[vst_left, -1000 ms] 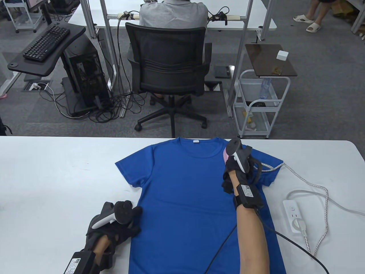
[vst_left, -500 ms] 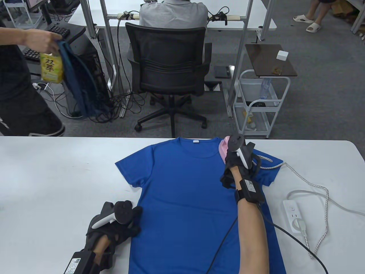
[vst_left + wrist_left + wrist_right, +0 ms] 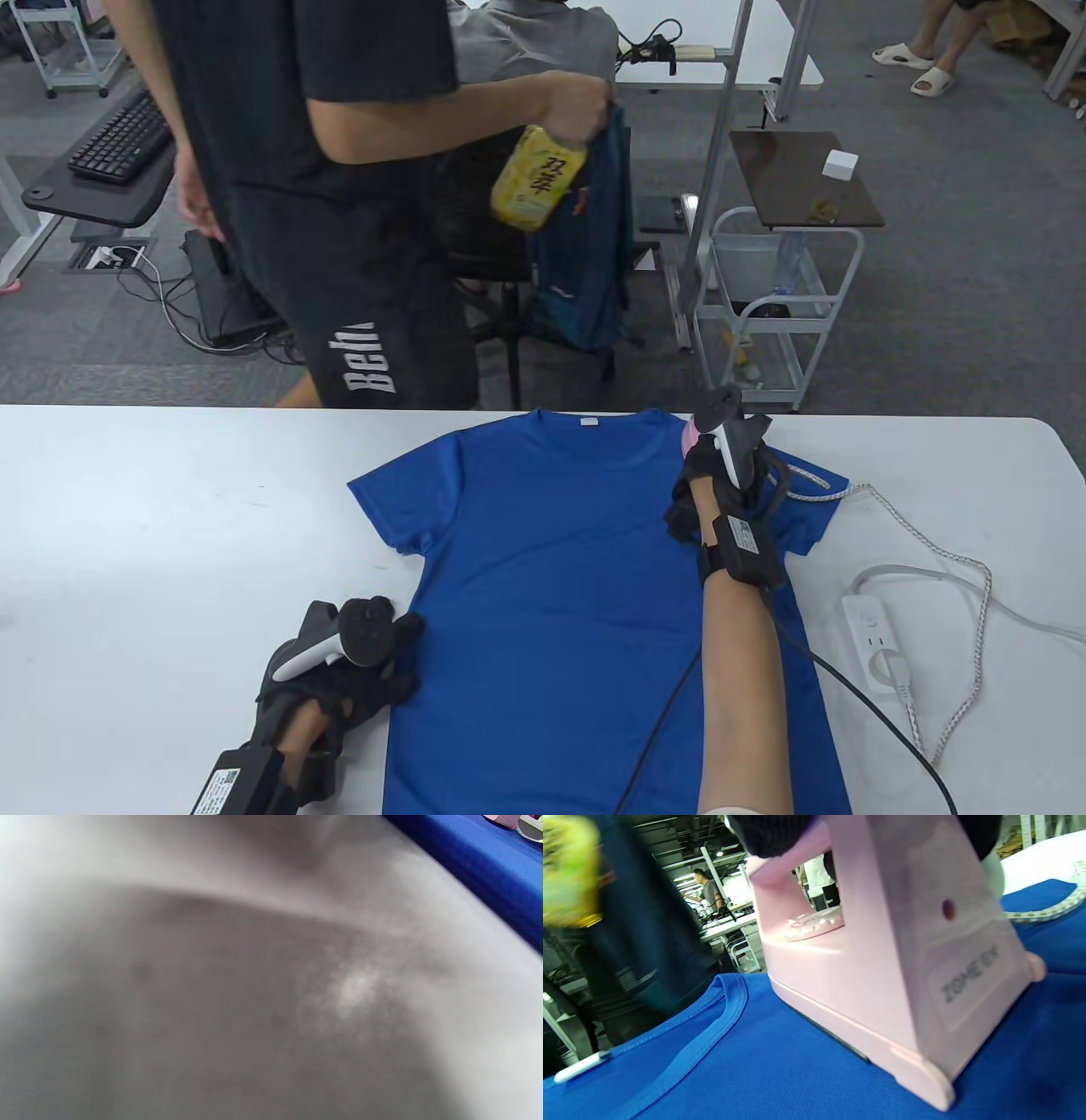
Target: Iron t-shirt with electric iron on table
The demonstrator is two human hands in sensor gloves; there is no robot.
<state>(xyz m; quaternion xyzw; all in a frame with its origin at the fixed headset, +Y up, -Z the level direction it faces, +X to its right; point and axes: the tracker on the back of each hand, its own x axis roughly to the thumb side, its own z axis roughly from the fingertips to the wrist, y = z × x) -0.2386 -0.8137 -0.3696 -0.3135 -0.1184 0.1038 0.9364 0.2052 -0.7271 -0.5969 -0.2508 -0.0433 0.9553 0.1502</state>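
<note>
A blue t-shirt [image 3: 560, 577] lies flat on the white table [image 3: 170, 526], collar at the far edge. My right hand [image 3: 708, 475] grips the handle of a pink electric iron [image 3: 689, 435], which sits flat on the shirt's right shoulder; the right wrist view shows the iron [image 3: 882, 976] on the blue cloth [image 3: 755, 1077] next to the collar. My left hand [image 3: 356, 662] rests on the table at the shirt's lower left edge, fingers touching the hem side. The left wrist view is blurred, with only a strip of the t-shirt [image 3: 488, 870].
The iron's braided cord [image 3: 950, 560] loops over the table to a white power strip [image 3: 878, 645] at the right. A person in black [image 3: 339, 212] carrying a yellow bottle [image 3: 539, 178] and a blue bag [image 3: 585, 255] walks past just beyond the table's far edge.
My right hand has pushed the iron a little farther and to the right on the shoulder. The passer-by has walked from the far left to the middle. My left hand has not moved.
</note>
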